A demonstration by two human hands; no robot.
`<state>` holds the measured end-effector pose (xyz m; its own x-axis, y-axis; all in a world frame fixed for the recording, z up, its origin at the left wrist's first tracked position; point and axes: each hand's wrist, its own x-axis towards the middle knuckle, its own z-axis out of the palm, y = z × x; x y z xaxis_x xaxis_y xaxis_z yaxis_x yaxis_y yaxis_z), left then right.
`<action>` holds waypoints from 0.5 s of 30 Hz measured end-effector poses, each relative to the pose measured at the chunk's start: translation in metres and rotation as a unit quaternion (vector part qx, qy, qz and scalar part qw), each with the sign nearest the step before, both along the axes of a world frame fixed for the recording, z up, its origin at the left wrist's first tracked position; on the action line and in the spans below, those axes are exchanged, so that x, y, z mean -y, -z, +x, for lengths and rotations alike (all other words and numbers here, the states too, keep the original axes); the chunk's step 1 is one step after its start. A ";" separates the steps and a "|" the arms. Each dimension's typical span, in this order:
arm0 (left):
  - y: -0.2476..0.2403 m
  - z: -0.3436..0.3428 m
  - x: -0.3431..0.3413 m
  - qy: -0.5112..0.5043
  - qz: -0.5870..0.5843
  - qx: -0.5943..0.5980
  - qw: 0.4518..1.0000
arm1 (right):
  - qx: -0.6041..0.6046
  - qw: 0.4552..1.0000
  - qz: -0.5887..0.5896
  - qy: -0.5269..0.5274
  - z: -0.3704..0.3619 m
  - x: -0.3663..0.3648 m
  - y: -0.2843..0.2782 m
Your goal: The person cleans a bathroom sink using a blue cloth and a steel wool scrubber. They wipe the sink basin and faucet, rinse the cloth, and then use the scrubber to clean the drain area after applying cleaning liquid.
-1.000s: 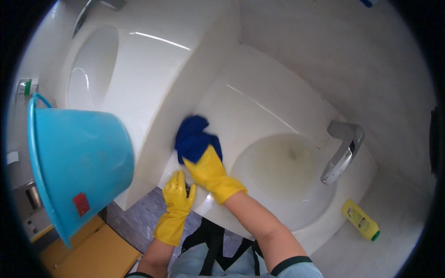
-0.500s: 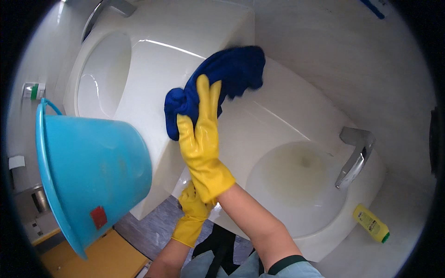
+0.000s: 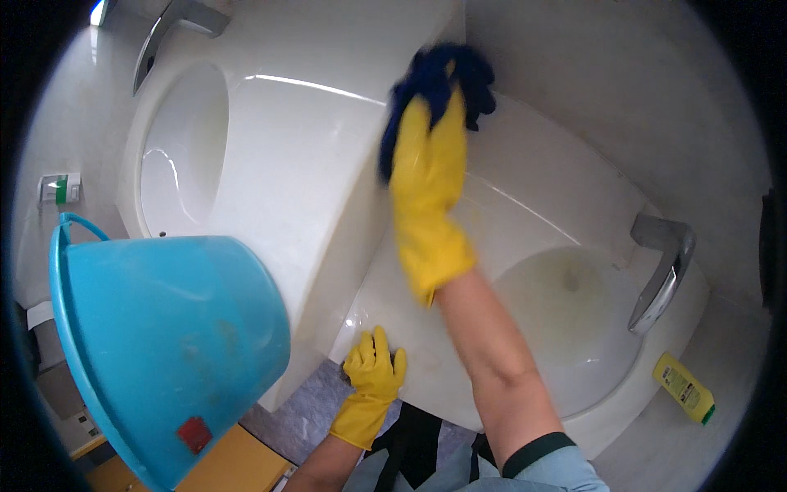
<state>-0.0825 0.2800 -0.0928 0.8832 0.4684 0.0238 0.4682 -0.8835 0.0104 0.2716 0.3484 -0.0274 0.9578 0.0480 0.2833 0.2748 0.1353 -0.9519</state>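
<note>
My right hand (image 3: pixel 429 184), in a yellow rubber glove, stretches forward and presses a dark blue cloth (image 3: pixel 478 78) against the back corner, where the white counter meets the raised ledge and the wall. Motion blurs its fingertips, and folds of cloth partly hide them. My left hand (image 3: pixel 375 369), gloved in yellow too, rests on the near edge of the white washbasin counter (image 3: pixel 434 361). Its fingers are apart and nothing is in them. To its right lies the round basin (image 3: pixel 566 328), with a little yellowish liquid at the bottom.
A large turquoise bucket (image 3: pixel 180 336) stands on the left. A chrome faucet (image 3: pixel 666 271) reaches over the right basin, with a yellow green-capped bottle (image 3: pixel 684 388) beside it. Behind the bucket are a second basin (image 3: pixel 184 148) and another faucet (image 3: pixel 176 29).
My right hand has moved the blue cloth right and away from me into the back corner, bunching it up. My left hand has come out from under my right wrist and shows fully.
</note>
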 end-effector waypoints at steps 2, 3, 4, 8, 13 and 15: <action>0.000 0.002 -0.001 0.001 0.006 0.011 1.000 | 0.038 0.999 0.003 -0.021 -0.047 -0.004 0.002; 0.002 0.001 -0.001 0.002 0.005 0.011 1.000 | 0.040 0.999 -0.013 -0.024 -0.059 -0.005 0.004; 0.001 -0.005 0.001 0.000 0.002 0.006 1.000 | 0.061 0.998 -0.012 -0.011 -0.051 -0.005 -0.001; 0.001 -0.004 0.004 -0.014 -0.019 0.007 1.000 | 0.052 0.998 -0.008 0.027 0.034 -0.005 -0.012; 0.004 0.005 0.000 0.021 -0.004 0.047 0.999 | 0.001 0.998 0.047 0.046 0.048 -0.003 0.013; 0.002 0.005 0.001 0.007 -0.015 0.027 1.000 | -0.034 0.999 -0.010 0.028 -0.008 0.000 0.029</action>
